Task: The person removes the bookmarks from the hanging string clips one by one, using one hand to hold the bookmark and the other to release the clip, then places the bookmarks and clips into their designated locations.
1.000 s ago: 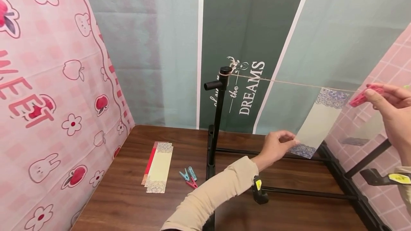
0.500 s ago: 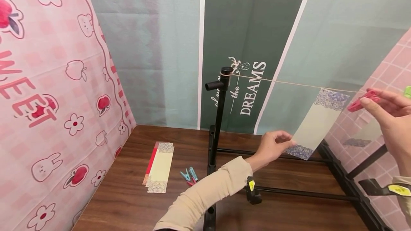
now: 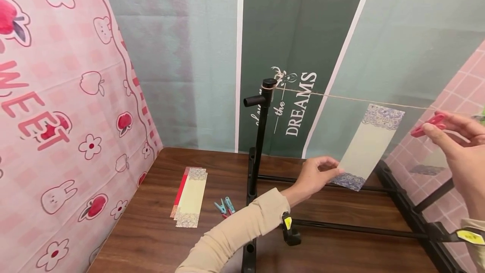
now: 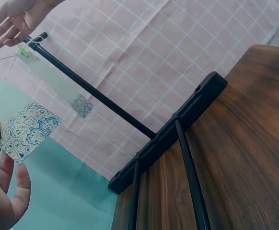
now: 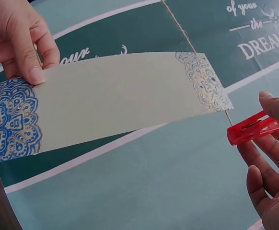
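My left hand (image 3: 312, 176) pinches a cream paper strip (image 3: 369, 148) by the left edge near its lower end. Blue lace-like patterns cover both ends of the strip. Its upper end is at the thin twine (image 3: 341, 97), and in the right wrist view it overlaps the twine (image 5: 178, 23). To the right, my right hand (image 3: 464, 142) holds a red clothespin (image 5: 252, 128) between thumb and fingers, close to the twine and apart from the strip. Farther along the line, a green clothespin (image 4: 23, 51) holds another patterned strip (image 4: 58, 80), seen in the left wrist view.
A black rack post (image 3: 261, 134) carries the twine's left end. Black crossbars (image 3: 360, 228) run low over the wooden table (image 3: 132, 239). At left lie stacked paper strips (image 3: 191, 197), with several blue and red clothespins (image 3: 221, 207) partly behind my left sleeve.
My left hand has shifted the strip a little to the left along the twine. The right hand, with the red clothespin, has dropped slightly.
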The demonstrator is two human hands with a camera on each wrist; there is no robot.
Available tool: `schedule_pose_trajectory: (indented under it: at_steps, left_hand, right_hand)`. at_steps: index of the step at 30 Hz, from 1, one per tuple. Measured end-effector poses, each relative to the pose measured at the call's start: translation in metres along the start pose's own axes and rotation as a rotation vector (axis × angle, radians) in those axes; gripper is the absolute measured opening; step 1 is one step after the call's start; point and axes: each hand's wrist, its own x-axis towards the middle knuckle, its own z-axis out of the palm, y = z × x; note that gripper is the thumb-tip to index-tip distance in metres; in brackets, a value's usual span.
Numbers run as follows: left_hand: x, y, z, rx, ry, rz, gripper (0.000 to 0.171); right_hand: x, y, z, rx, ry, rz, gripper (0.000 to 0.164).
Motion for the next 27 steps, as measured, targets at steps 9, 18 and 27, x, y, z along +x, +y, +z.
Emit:
schedule_pose_trajectory:
  at_steps: [9, 18, 27]
  left_hand:
    - [-0.006, -0.002, -0.013, -0.061, 0.013, -0.011, 0.011]
    - [-0.012, -0.002, -0.024, -0.084, 0.029, -0.026, 0.012]
    - [-0.02, -0.003, -0.029, -0.09, 0.002, -0.027, 0.011]
  right_hand:
    - [-0.007, 0.005, 0.003, 0.076, 0.036, 0.075, 0.04]
    - [-0.021, 0.006, 0.004, 0.045, -0.039, 0.165, 0.05]
    - [-0.036, 0.006, 0.005, 0.06, -0.043, 0.165, 0.054]
